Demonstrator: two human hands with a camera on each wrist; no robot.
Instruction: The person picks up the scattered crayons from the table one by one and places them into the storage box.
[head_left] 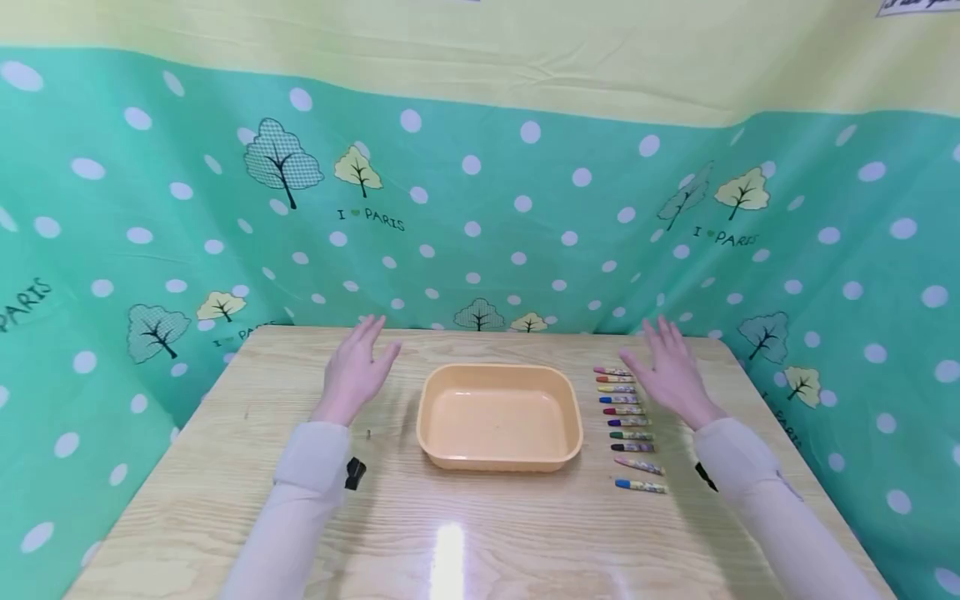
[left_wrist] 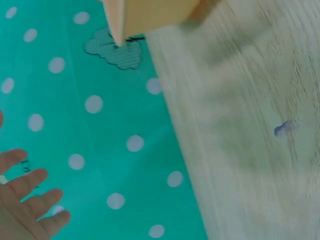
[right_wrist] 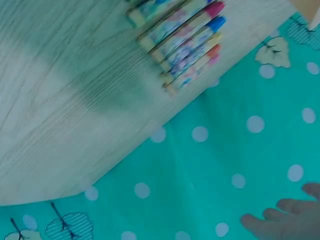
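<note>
My left hand hovers over the table left of an orange plastic basin, fingers spread and holding nothing. Its fingers also show at the lower left of the left wrist view. On the other side, my right hand is raised with fingers extended, nearest to a column of oil pastels. Several of these pastels, in paper wrappers with coloured tips, appear in the right wrist view too. They lie side by side, right of the basin. The basin's inside is bare.
The wooden table ends at a green polka-dot curtain hanging behind and around it. A small black object lies by the left sleeve, and another black piece by the right sleeve. A tiny bit sits left of the basin.
</note>
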